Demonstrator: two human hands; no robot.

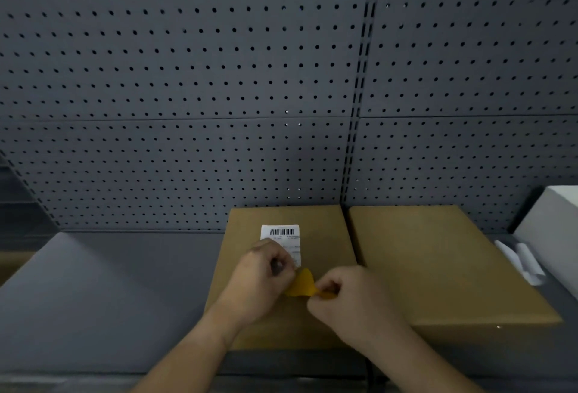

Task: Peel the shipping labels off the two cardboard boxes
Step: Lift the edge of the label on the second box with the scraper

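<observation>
Two brown cardboard boxes lie side by side on a grey shelf. The left box (325, 236) carries a white shipping label (281, 233) with a barcode; its lower part is lifted and curls up, showing a yellow underside (301, 283). My left hand (262, 277) rests on the label's lower left with fingers curled, covering part of it. My right hand (347, 299) pinches the lifted yellow end of the label. The right box (438, 261) shows a bare top with no label in sight.
A grey pegboard wall (219, 80) rises right behind the boxes. A white box (553, 223) stands at the far right, with curled white paper strips (519, 258) lying beside it. Grey shelf surface (109, 299) stretches to the left of the boxes.
</observation>
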